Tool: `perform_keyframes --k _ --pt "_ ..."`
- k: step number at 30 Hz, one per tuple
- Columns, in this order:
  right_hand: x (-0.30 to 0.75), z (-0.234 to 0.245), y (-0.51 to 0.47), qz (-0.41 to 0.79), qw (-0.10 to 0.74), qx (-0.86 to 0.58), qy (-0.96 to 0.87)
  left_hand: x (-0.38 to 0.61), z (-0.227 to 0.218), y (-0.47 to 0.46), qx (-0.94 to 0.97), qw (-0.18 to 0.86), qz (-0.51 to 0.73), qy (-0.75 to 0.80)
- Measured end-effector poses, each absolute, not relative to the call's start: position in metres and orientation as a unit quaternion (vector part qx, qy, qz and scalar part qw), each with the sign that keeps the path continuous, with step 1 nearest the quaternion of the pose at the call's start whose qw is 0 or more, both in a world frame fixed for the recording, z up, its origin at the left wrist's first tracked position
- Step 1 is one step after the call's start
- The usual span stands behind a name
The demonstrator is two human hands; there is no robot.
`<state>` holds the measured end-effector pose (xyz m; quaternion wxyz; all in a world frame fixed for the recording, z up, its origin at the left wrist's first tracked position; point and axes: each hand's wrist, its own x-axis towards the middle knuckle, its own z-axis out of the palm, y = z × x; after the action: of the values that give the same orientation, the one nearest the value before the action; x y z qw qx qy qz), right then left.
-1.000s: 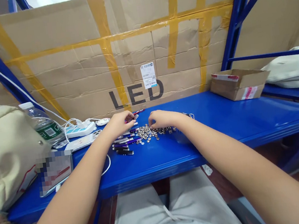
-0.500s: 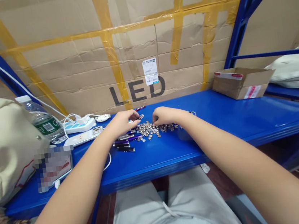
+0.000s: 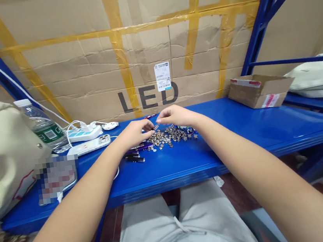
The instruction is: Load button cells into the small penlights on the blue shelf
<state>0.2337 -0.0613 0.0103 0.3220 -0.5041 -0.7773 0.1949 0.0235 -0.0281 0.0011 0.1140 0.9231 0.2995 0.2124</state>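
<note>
Head view: what are the 2 hands doing?
— I see left hand (image 3: 135, 132) and right hand (image 3: 175, 116) fingertip to fingertip, both pinching a small silver piece (image 3: 155, 127) just above the silver pile (image 3: 168, 138) on the blue shelf (image 3: 239, 135).

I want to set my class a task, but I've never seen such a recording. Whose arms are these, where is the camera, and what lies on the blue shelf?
No machine here: a person wears a camera on the head, looking down, so the two bare arms are their own. The left hand grips a slim tube, only its tip showing; the right hand pinches at that tip. Below them on the blue shelf lie a heap of small silvery discs and more dark tubes. Further left: a phone, a power strip, a water bottle. A small carton stands on the right.
</note>
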Motion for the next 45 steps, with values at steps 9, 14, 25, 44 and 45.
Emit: perform_keyframes --k 9,14,25,44,45 --pt "0.228 0.005 -0.062 0.272 0.339 -0.474 -0.765 0.025 0.000 -0.030 0.912 0.137 0.240 0.304" --pt "0.228 0.003 -0.059 0.249 0.340 -0.496 -0.759 0.024 0.001 -0.028 0.906 0.141 0.254 0.308" --pt "0.226 -0.010 -0.049 0.075 0.150 -0.524 -0.835 0.022 0.000 -0.026 0.914 0.121 0.228 0.314" --pt "0.224 0.001 -0.052 0.061 0.358 -0.511 -0.779 0.021 -0.004 -0.022 0.902 0.170 0.229 0.324" --pt "0.223 0.001 -0.053 0.068 0.383 -0.496 -0.776 0.021 -0.005 -0.022 0.899 0.181 0.234 0.324"
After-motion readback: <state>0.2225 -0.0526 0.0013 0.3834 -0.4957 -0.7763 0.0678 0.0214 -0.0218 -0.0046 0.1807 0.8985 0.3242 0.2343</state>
